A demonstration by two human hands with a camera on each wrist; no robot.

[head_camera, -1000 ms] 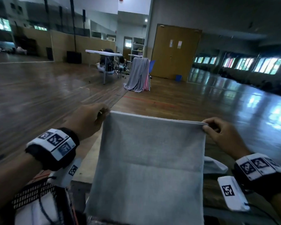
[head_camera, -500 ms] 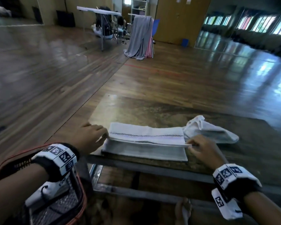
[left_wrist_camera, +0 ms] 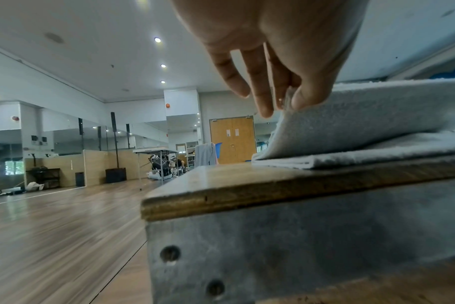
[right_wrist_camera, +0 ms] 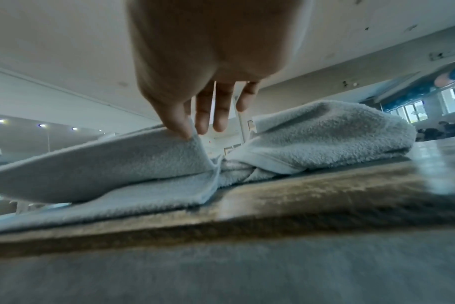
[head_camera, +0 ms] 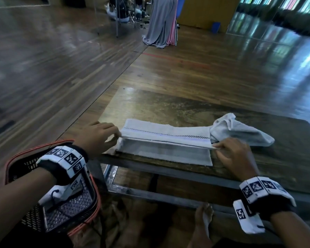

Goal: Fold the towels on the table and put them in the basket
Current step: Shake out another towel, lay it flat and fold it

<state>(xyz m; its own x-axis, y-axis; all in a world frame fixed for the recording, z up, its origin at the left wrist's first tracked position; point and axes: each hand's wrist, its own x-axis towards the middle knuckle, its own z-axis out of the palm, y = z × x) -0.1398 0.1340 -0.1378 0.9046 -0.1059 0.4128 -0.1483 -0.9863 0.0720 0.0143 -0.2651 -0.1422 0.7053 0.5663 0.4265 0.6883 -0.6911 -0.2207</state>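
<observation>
A pale grey towel [head_camera: 166, 145] lies folded lengthwise near the front edge of the low wooden table [head_camera: 168, 108], its upper layer raised a little off the lower one. My left hand [head_camera: 115, 136] pinches the upper layer's left corner, seen close in the left wrist view [left_wrist_camera: 288, 102] with the towel [left_wrist_camera: 377, 123] beside it. At the towel's other end my right hand [head_camera: 217, 146] pinches the right corner, as the right wrist view [right_wrist_camera: 189, 132] shows. A second towel [head_camera: 240, 129], crumpled, lies just right of the first and appears as a mound [right_wrist_camera: 325, 135].
A black mesh basket with a red rim [head_camera: 89, 197] stands on the floor left of the table, under my left forearm. The table's metal frame [head_camera: 168, 172] runs below its front edge. Far off on the wooden floor, grey and pink cloth [head_camera: 161, 20] hangs over a chair.
A second ago both hands held the towel up by its top corners. They have since lowered it onto the table, folded over on itself, and kept hold of the corners.
</observation>
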